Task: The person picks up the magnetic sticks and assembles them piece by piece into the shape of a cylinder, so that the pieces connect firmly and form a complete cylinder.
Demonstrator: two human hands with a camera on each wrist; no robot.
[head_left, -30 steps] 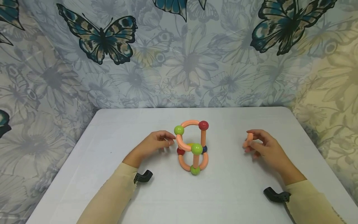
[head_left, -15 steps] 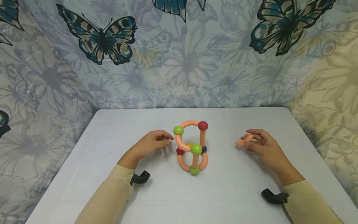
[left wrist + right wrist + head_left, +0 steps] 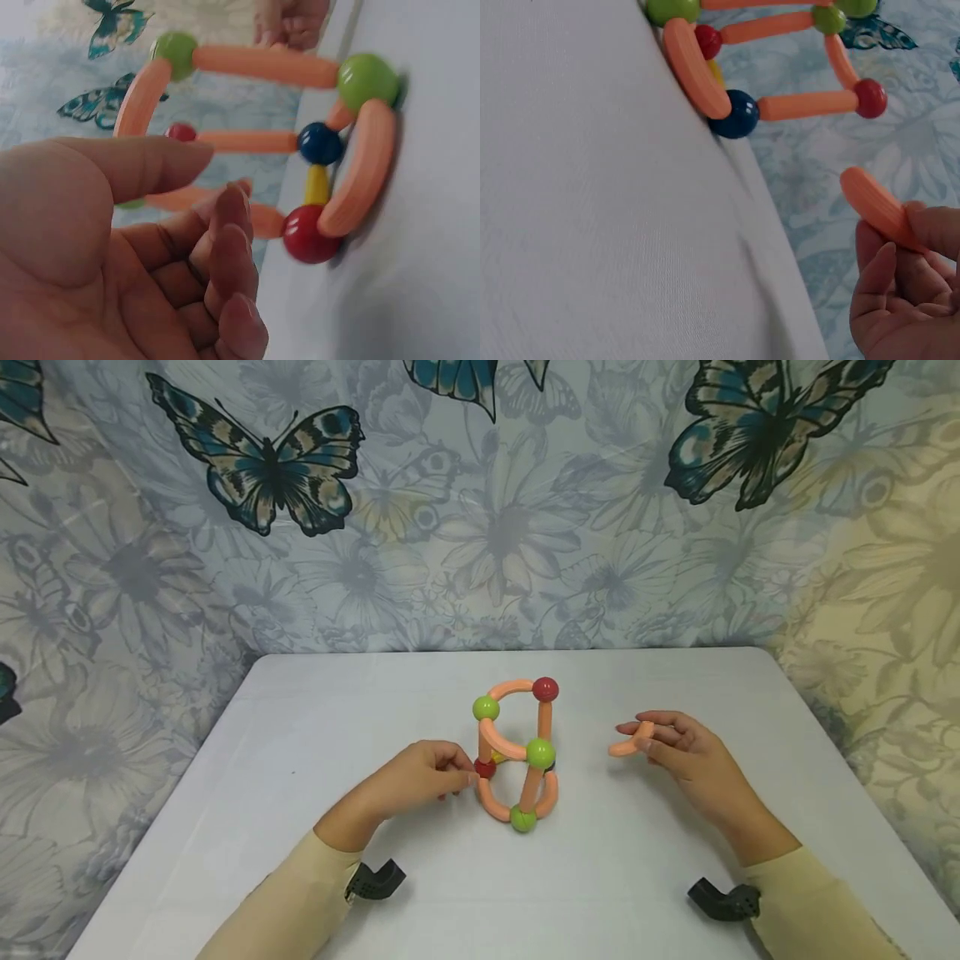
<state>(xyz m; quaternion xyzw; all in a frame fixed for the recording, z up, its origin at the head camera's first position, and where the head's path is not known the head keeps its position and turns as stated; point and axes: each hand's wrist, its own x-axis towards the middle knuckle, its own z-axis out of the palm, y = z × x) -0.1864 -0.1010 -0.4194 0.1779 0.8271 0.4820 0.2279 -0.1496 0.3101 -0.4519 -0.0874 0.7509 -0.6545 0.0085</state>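
Note:
A frame of orange sticks and coloured balls (image 3: 502, 743) stands on the table, its upper part twisted a little. My left hand (image 3: 420, 785) is beside its lower red ball (image 3: 486, 768), fingertips at or very near the left upright. The left wrist view shows a gap between thumb and bent fingers (image 3: 232, 255), with an orange stick (image 3: 266, 217) passing behind them; contact is unclear. To the right of the frame, my right hand (image 3: 686, 760) pinches a loose curved orange stick (image 3: 630, 743) between thumb and fingers. In the right wrist view this curved stick (image 3: 877, 206) points up and left.
The white table (image 3: 315, 710) reaches back to a wall covered in butterflies and flowers (image 3: 510, 527). Black wrist mounts (image 3: 375, 881) jut from both sleeves near the tabletop. A yellow stick (image 3: 317, 184) joins the blue ball and the red ball low in the frame.
My left hand has moved down and right to the lower red ball. The frame's top has shifted slightly right, its front upright now leaning. My right hand has carried the curved stick leftward, turning it.

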